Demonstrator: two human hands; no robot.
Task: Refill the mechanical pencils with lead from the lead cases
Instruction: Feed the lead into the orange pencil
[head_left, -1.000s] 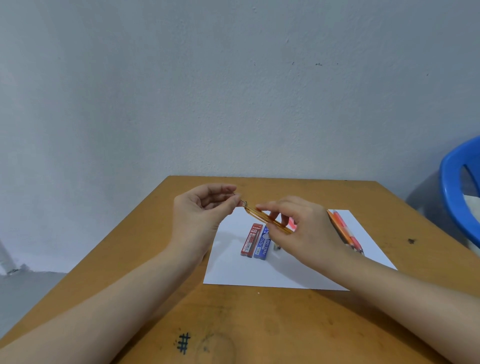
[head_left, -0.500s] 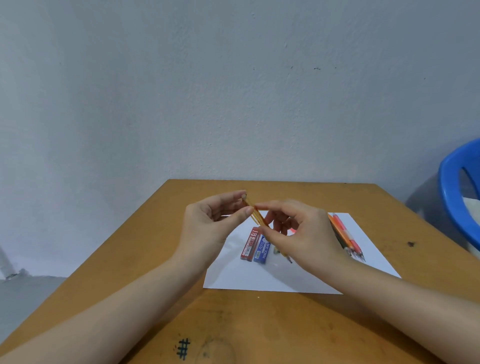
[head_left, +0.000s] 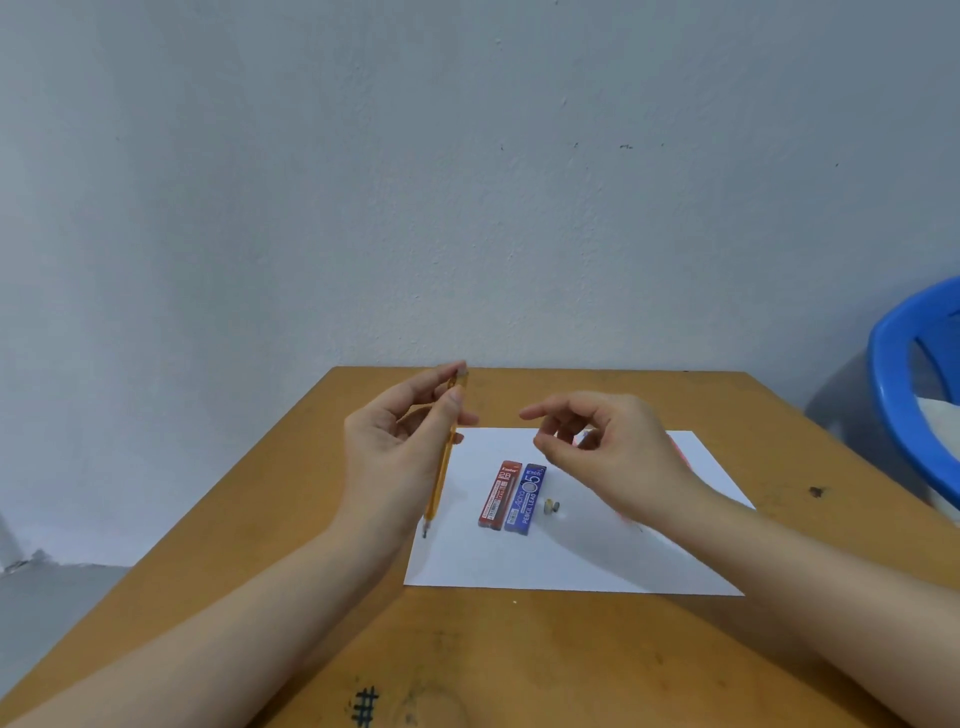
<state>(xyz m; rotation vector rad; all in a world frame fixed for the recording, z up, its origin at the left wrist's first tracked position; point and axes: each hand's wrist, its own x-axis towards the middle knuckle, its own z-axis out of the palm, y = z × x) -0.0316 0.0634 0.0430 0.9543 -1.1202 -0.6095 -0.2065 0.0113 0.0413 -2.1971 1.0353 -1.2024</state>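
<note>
My left hand (head_left: 389, 457) grips an orange mechanical pencil (head_left: 441, 467) near its top end, holding it almost upright with the tip pointing down at the left edge of the white paper (head_left: 571, 561). My right hand (head_left: 613, 457) hovers above the paper with its fingers loosely curled and nothing visible between them. A red lead case (head_left: 497, 494) and a blue lead case (head_left: 527, 500) lie side by side on the paper between my hands. A small pencil cap (head_left: 550, 506) lies just right of the blue case. Other pencils are mostly hidden behind my right hand.
The paper lies on a brown wooden table (head_left: 519, 654) set against a grey wall. A blue plastic chair (head_left: 904, 395) stands off the table's right side. A black hash mark (head_left: 365, 706) is drawn near the table's front edge.
My right hand has let go of the orange pencil and drawn away to the right. My left hand now holds it alone and has swung it from slanted to nearly upright, tip down.
</note>
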